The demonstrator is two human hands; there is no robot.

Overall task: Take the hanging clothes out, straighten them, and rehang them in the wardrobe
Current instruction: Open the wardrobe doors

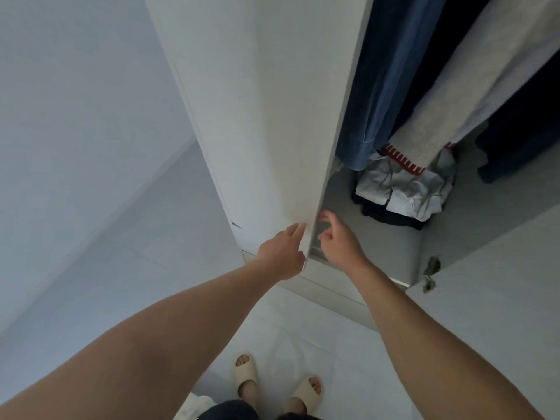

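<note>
Hanging clothes [424, 95] sit inside wardrobe [469, 225], upper right: blue, dark & pale w/ red trim. Crumpled pile [403, 189] on wardrobe floor below. Left hand [283, 253] flat on door [272, 116] edge, fingers straight. Right hand [339, 239] just inside door edge, fingers loosely curled, holding nothing. Pale tile floor [318, 338], plain wall [75, 101] left, slippers [247, 374] below.

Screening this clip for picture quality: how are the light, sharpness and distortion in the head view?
Head view: dim, flat, bluish light with no glare or hard shadows; strong wide-angle bending of the wardrobe door and forearms; fingertips of the right hand smeared by motion blur, left hand sharper; dark hanging clothes lose detail in shadow.
</note>
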